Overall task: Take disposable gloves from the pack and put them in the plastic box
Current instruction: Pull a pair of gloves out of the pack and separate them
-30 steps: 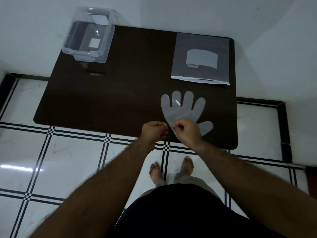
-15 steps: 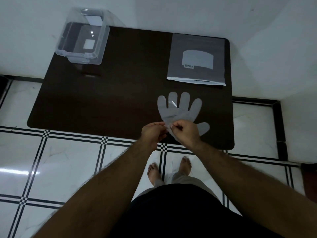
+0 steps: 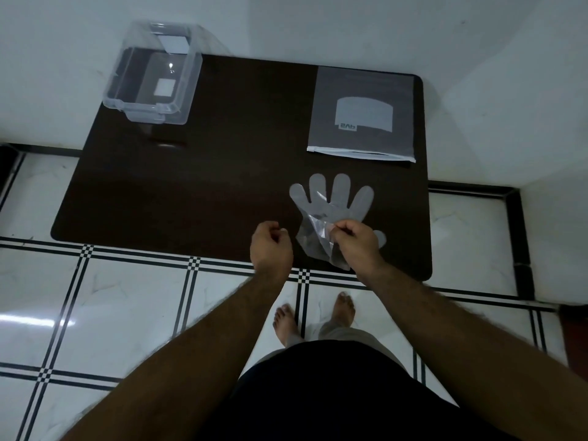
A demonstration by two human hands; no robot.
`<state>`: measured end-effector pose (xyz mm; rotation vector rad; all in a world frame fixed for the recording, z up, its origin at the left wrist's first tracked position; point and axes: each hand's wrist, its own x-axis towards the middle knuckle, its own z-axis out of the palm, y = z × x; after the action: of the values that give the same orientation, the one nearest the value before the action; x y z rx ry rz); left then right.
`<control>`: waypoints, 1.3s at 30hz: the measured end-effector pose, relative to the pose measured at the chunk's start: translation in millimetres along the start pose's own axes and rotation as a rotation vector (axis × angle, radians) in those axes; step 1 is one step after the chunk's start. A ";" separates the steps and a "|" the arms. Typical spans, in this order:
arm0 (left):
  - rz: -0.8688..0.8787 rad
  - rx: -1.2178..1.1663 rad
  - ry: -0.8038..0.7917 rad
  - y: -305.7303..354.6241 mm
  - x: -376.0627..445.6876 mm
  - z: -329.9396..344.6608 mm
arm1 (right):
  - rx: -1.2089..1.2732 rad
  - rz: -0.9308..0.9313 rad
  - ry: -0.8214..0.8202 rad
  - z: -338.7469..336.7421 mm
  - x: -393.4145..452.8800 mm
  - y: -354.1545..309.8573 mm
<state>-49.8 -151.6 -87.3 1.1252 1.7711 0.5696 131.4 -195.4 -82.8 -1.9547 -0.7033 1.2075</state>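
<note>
A dark brown table (image 3: 191, 186) stands against white walls (image 3: 318, 23) on glossy black-lined white tiles (image 3: 127, 307).

Both forearms are bare and hairy, with no sleeves, watch or rings on the left hand (image 3: 271, 246) or right hand (image 3: 358, 245). A black top (image 3: 318, 393) covers the torso; light grey trousers (image 3: 343, 334) end above bare feet (image 3: 286, 319).
</note>
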 end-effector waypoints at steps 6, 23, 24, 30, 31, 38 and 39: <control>0.960 0.645 -0.282 17.6 4.1 -11.1 | 0.017 0.044 -0.023 -4.5 2.5 -2.8; 1.014 1.099 -0.471 34.4 11.6 8.3 | -0.069 0.047 -0.034 -16.3 7.0 -20.4; 1.003 1.102 -0.486 34.2 12.9 10.8 | -0.049 0.047 -0.031 -17.9 7.4 -21.4; 0.998 1.192 -0.527 25.1 17.9 17.3 | 0.022 0.038 -0.030 -34.1 5.3 -30.0; 1.016 1.193 -0.526 25.6 18.6 18.2 | 0.029 0.038 -0.029 -37.0 4.4 -31.4; 1.051 1.126 -0.602 47.0 19.8 36.3 | 0.059 0.052 -0.013 -51.8 2.7 -34.5; 1.053 1.140 -0.623 47.5 20.7 38.8 | 0.072 0.055 -0.009 -53.7 2.8 -34.8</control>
<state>2.5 -114.6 -78.5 2.6791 0.7333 -0.3374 178.7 -188.5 -40.1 -1.9212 -0.6053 1.2581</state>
